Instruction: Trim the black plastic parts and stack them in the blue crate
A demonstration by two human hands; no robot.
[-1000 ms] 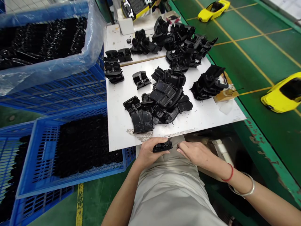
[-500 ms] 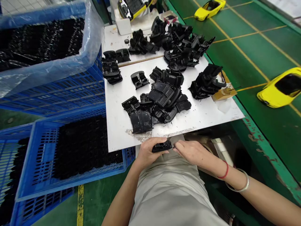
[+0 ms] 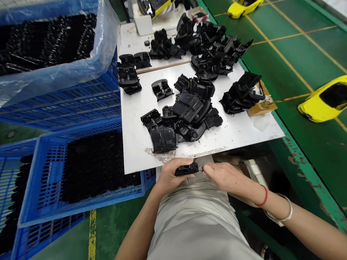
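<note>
A small black plastic part (image 3: 187, 169) sits just below the near edge of the white table (image 3: 238, 133), over the person's lap. The left hand (image 3: 170, 174) grips it, fingers curled around its left end and the thumb laid over the top. The right hand (image 3: 222, 176) comes in from the other side with its fingertips (image 3: 205, 168) pinched together at the part's right end, touching it or something very small there; what they pinch is too small to make out. A red string and a silver bangle (image 3: 282, 215) circle the right wrist.

Just beyond the hands, on the table, lies a loose pile of black parts (image 3: 184, 117), several overlapping, with one single part (image 3: 162, 89) lying apart behind it. A smaller heap (image 3: 241, 94) rests near the table's right edge, beside a brown cardboard scrap (image 3: 261, 107). A larger heap of black parts (image 3: 208, 47) covers the far end of the table.

To the left, touching the table's edge, stands a blue crate (image 3: 40, 187) filled with black pieces, and above it another blue crate lined with a clear plastic bag (image 3: 67, 72), also full. To the right runs a green conveyor surface (image 3: 292, 54) carrying a yellow toy car body (image 3: 324, 99), with a second yellow car body (image 3: 244, 7) farther along.
</note>
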